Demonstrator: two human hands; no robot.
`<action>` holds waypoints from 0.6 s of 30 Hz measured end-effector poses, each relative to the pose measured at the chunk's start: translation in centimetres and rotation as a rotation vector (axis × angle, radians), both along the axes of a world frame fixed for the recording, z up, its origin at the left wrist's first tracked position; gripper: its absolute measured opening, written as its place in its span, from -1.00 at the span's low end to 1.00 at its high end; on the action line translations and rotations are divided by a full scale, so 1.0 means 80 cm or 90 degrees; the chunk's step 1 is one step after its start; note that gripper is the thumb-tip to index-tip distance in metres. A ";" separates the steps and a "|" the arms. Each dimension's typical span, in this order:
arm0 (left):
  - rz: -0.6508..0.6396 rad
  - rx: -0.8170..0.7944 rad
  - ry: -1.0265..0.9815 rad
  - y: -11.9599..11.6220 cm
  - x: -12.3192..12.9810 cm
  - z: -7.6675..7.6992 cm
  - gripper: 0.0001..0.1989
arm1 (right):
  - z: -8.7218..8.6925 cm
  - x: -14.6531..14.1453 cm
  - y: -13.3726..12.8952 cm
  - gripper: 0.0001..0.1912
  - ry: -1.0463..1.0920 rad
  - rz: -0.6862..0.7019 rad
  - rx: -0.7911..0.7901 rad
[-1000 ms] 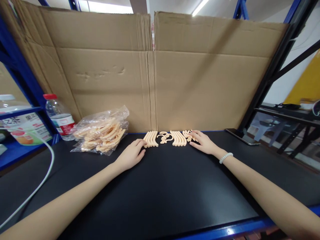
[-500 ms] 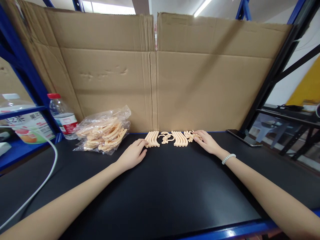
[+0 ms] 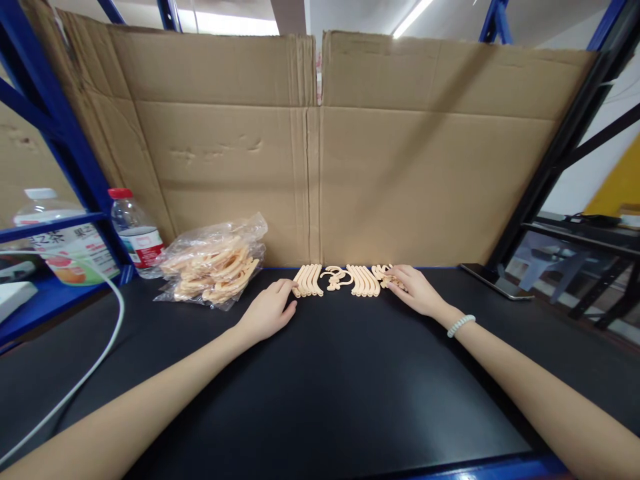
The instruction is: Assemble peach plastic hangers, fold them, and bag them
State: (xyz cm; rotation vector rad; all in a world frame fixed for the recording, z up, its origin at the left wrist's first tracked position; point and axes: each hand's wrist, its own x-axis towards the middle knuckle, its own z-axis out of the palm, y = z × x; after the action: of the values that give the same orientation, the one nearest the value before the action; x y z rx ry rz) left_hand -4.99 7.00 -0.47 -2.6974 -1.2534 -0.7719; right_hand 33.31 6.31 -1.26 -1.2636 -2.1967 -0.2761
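Several curved pale pieces (image 3: 309,281) lie in a row at the tip of the left hand (image 3: 268,311), its thumb spread from its fingers. Hook pieces (image 3: 339,279) and a second row (image 3: 364,281) continue toward the right hand (image 3: 414,291), whose fingers partly cover small pieces (image 3: 381,271); whether it grips one cannot be told. A plastic bag (image 3: 215,263) sits beyond the left hand, leftward.

"What's on the tabletop (image 3: 350,387)?"
"Bag (image 3: 215,270) at left, bottle (image 3: 139,237) farther left; between left hand (image 3: 267,312) and right hand (image 3: 415,290), left strips (image 3: 307,281), hooks (image 3: 337,277), then right strips (image 3: 364,281); phone (image 3: 493,281) toward the right."
"Behind?"
"Cardboard (image 3: 410,167), along the back edge."
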 end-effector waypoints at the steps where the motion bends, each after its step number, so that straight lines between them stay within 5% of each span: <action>1: 0.003 0.000 -0.001 0.000 0.000 0.000 -0.71 | 0.000 0.001 0.001 -0.66 -0.001 -0.002 0.001; 18: 0.006 -0.022 -0.009 0.001 0.000 -0.002 -0.78 | 0.006 -0.010 -0.007 -0.76 -0.001 0.013 0.063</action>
State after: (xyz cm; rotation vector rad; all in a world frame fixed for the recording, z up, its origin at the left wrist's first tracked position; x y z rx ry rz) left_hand -5.03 7.06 -0.61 -2.7160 -1.2931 -0.7774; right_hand 32.49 5.72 -0.75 -1.1868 -2.1684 -0.3718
